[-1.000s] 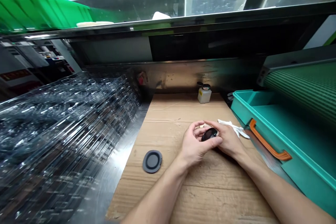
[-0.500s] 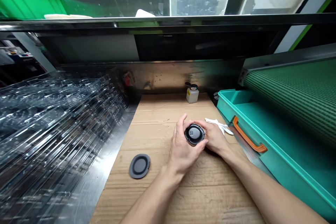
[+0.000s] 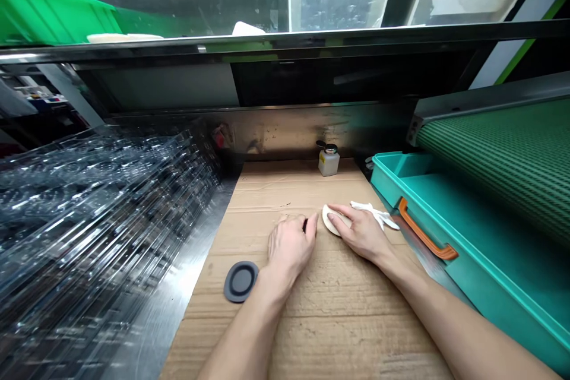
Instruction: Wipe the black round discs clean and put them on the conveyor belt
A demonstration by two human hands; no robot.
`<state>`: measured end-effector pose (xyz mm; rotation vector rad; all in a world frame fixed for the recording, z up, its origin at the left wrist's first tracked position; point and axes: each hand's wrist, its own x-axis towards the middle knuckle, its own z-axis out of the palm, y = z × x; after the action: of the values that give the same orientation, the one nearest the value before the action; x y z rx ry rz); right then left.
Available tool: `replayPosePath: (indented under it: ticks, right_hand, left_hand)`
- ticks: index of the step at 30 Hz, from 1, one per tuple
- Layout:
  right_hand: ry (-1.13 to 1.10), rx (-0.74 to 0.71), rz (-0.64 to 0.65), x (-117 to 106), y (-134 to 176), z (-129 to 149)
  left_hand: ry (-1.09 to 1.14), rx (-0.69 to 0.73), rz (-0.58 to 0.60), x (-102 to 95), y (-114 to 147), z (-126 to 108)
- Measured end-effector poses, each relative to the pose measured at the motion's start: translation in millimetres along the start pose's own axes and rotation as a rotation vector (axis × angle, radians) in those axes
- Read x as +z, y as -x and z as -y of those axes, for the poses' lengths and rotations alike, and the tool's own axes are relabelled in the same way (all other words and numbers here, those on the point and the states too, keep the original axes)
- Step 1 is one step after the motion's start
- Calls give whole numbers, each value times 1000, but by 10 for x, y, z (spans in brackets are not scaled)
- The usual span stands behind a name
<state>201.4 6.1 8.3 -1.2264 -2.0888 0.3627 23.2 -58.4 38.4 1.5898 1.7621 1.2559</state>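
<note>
My left hand (image 3: 291, 242) is curled, back upward, over the cardboard. A small dark bit of a black round part (image 3: 305, 225) peeks out between its thumb and fingers, the remainder hidden by the hand. Just to the right, my right hand (image 3: 363, 231) grips a cream-coloured round disc (image 3: 329, 222) by its right side, thumb and fingers over its top. A dark grey round cap (image 3: 241, 281) with a ring-shaped groove lies flat on the cardboard, left of my left forearm. Behind my right hand lies a crumpled white glove-like cloth (image 3: 376, 214).
A small pump bottle (image 3: 328, 161) stands at the back of the cardboard sheet (image 3: 338, 332). Stacked clear plastic trays (image 3: 89, 237) fill the left. To the right are a teal bin (image 3: 409, 190) with an orange handle and a green conveyor belt (image 3: 503, 142). A metal shelf crosses above.
My hands have moved apart. The black round part they held together now shows only as a dark bit in my left hand, which shifted left. A cream disc now shows in my right hand.
</note>
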Motion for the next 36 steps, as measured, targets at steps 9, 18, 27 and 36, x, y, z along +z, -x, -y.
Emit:
replayPosePath:
  ticks: [9, 18, 27, 36]
  right_hand:
    - [48, 10, -1, 31, -4, -26]
    - [29, 8, -16, 26, -22, 9]
    - [49, 46, 3, -14, -36, 73]
    - [103, 87, 46, -112, -57, 152]
  left_hand:
    - [-583, 65, 28, -59, 28, 104]
    - [-664, 195, 84, -312, -310, -51]
    - [-749, 161, 141, -672, -1313, 490]
    - [-805, 259, 38, -592, -1259, 595]
